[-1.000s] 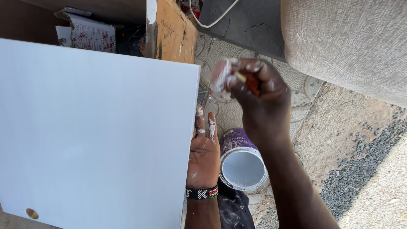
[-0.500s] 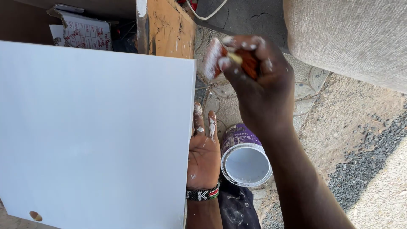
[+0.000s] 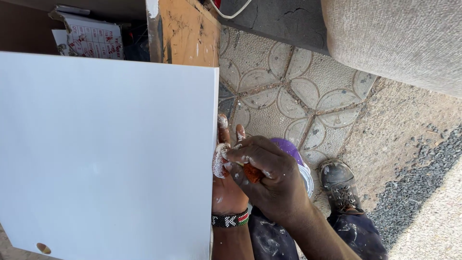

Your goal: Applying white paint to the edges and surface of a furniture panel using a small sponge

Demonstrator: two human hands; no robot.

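White board fills left. My left hand steadies its right edge, fingers flat together. Right hand fingers clamped on paint-caked orange sponge at edge. Purple paint tin under wrist, near boot. Risk: elbow nudge tips tin; overloaded sponge drips.

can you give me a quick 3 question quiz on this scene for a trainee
1. True or false: the right hand holds a small orange-handled tool against the right edge of the white board.
2. Which hand wears the beaded wristband? A) left B) right
3. Fill in: the purple-sided can sits on the patterned ____, mostly hidden behind the right hand.

Key:
1. True; its white-smeared tip meets the board edge.
2. A; the left hand steadies that same edge, its fingers flecked white.
3. Paving.
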